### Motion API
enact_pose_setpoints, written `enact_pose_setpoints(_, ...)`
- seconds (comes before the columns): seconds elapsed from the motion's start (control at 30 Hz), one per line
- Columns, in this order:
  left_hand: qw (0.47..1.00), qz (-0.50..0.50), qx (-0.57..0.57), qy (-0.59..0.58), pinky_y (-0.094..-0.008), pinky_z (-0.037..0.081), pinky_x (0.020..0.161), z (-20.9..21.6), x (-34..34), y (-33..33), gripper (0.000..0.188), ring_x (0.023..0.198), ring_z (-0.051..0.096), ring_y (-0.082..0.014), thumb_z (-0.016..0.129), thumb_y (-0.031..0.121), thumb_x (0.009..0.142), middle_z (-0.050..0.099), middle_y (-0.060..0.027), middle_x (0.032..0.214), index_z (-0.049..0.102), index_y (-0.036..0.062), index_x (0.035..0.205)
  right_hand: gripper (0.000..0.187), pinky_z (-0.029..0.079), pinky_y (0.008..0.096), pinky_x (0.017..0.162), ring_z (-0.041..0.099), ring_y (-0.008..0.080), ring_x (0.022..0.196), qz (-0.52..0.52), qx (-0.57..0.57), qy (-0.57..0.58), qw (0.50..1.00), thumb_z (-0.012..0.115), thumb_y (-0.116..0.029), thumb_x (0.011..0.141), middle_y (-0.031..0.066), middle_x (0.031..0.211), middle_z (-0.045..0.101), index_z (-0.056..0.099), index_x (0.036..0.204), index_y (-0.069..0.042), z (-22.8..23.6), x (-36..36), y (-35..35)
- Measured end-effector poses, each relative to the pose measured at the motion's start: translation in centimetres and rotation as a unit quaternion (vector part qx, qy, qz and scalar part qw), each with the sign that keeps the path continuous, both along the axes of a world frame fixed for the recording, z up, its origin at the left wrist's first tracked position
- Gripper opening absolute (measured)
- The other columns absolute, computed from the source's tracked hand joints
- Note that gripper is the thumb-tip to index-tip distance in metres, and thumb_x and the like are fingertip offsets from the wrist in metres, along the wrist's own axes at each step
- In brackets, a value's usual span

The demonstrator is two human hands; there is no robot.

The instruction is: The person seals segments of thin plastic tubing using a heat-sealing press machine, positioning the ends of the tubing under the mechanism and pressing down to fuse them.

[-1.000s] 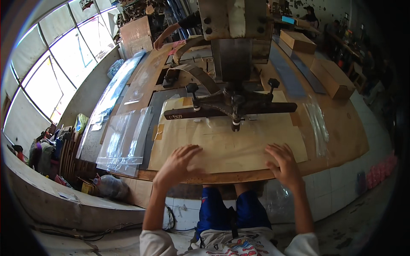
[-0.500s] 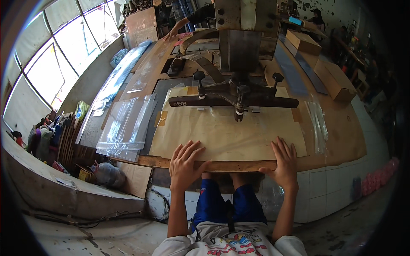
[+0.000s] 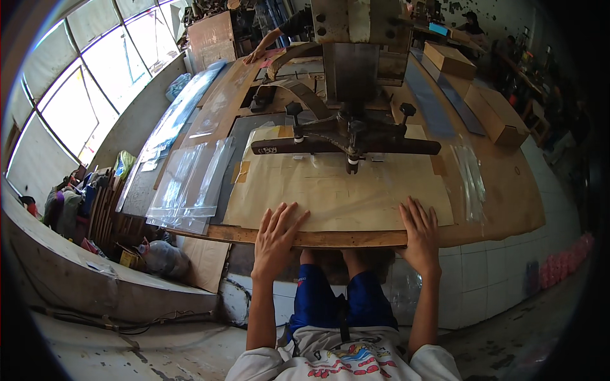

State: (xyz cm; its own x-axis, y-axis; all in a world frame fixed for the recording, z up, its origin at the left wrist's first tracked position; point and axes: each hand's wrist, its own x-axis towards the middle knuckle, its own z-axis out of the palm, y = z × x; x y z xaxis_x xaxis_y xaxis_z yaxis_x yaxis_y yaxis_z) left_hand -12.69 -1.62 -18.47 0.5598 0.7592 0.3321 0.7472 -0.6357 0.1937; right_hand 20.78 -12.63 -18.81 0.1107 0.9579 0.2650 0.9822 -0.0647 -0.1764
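Observation:
Both my hands rest at the front of a wooden worktable, fingers spread. My left hand [image 3: 276,235] lies on the near edge of a yellowish sheet [image 3: 318,197], toward its left side. Near the sheet's right corner, my right hand [image 3: 420,233] lies the same way, its thumb at the table's wooden front edge [image 3: 343,239]. Neither hand holds anything. Above the far part of the sheet stands a dark metal press bar [image 3: 381,147] with black knobs, mounted under a heavy machine head [image 3: 352,70]. Brown tape patches hold to the sheet's sides.
Clear plastic bags [image 3: 189,184] lie on the table's left, with long plastic film [image 3: 181,108] behind them. Clear strips [image 3: 469,181] and cardboard boxes [image 3: 497,115] are on the right. Another person's hand [image 3: 255,54] touches the far left of the table. A pink bundle [image 3: 565,261] sits on the floor.
My hands have slid slightly farther forward onto the sheet, still spread. The view has shifted a little; the press bar and the sheet look otherwise the same.

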Motion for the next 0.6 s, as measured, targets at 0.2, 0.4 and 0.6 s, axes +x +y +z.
enact_pose_setpoints(0.2,1.000,0.004,-0.002,-0.017,-0.0497,0.027,0.128,0.34,0.14,-0.22,0.095,0.150,0.040,-0.0283,0.078,0.000,0.065,0.048,-0.0056,0.158,0.054,0.0288,0.152,0.112,0.021,0.0563,0.130,0.035,0.0262,0.153,0.004,0.012,0.009,1.000,0.098,-0.020,0.058,0.0092,0.165,0.038,0.042,0.156,-0.013,0.05,0.06,0.02)
enact_pose_setpoints(0.4,1.000,0.011,0.000,-0.009,-0.0496,0.026,0.128,0.11,0.18,-0.17,0.093,0.150,0.040,-0.0280,0.077,0.000,0.065,0.048,-0.0054,0.158,0.054,0.0289,0.151,0.111,0.023,0.0553,0.129,0.036,0.0278,0.153,0.008,0.019,0.008,1.000,0.097,-0.019,0.058,0.0104,0.164,0.039,0.044,0.155,-0.010,0.23,-0.03,0.02)
enact_pose_setpoints(0.6,1.000,0.012,0.004,-0.009,-0.0495,0.026,0.128,-0.04,0.12,-0.19,0.094,0.150,0.040,-0.0279,0.077,0.000,0.065,0.048,-0.0054,0.158,0.054,0.0291,0.151,0.112,0.022,0.0563,0.129,0.035,0.0264,0.153,0.007,0.017,0.004,1.000,0.099,-0.021,0.058,0.0099,0.164,0.039,0.043,0.155,-0.013,-0.08,0.09,0.02)
